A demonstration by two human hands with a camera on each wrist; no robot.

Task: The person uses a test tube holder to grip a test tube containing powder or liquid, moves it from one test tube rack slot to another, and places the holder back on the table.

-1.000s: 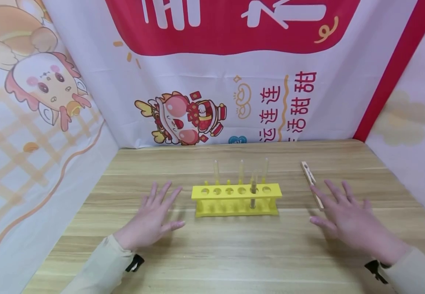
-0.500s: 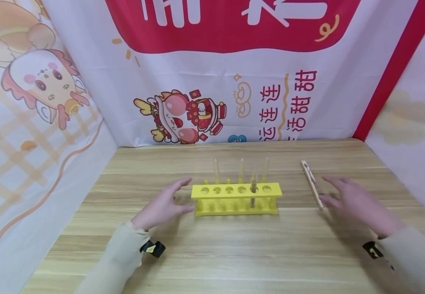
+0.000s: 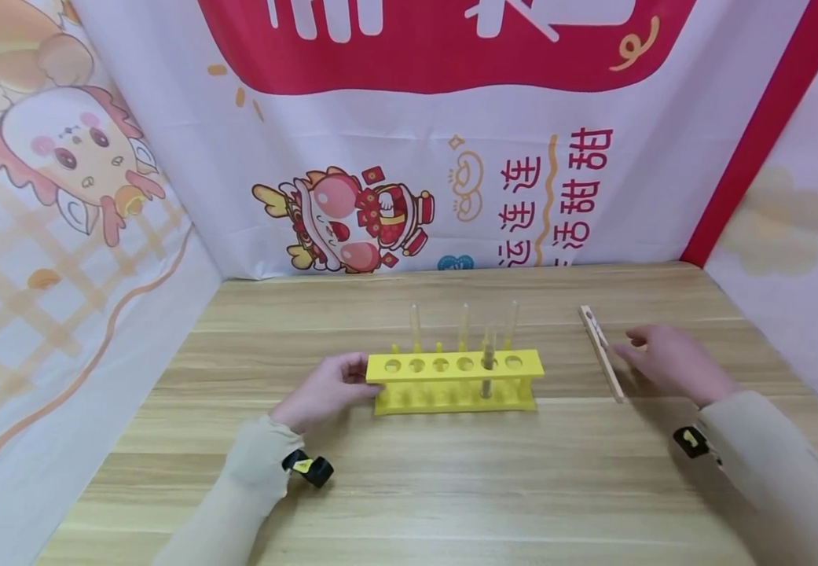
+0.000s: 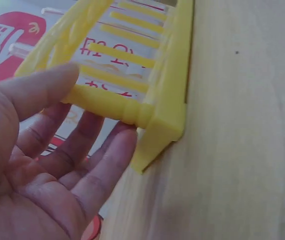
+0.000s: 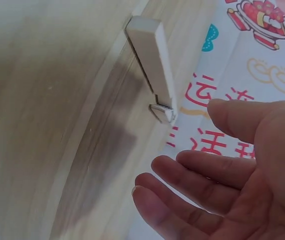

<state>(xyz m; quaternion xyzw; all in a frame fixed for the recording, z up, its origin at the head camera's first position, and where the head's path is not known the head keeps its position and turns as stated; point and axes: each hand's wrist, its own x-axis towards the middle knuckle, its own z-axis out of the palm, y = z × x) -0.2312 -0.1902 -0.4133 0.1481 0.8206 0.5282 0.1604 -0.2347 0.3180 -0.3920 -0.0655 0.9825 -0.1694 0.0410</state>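
White cloth (image 3: 437,118) printed with red lettering and cartoon figures hangs behind the wooden table (image 3: 437,479). Two pale sleeves (image 3: 239,479) reach over the tabletop from the near side. Between them, near the table's middle, stands the yellow rack (image 3: 453,365), six holes along its top strip. At its left end, the left hand (image 3: 325,391) curls thumb and fingers round the end post. The right hand (image 3: 673,362) is relaxed, thumb apart from loosely bent fingers, just right of the wooden clip (image 3: 603,354), which lies slantwise on the table. Three clear tubes (image 3: 464,326) stand upright over pegs along the rack's back; a fourth tube (image 3: 487,377), greyish lower down, stands in the fifth hole from the left.
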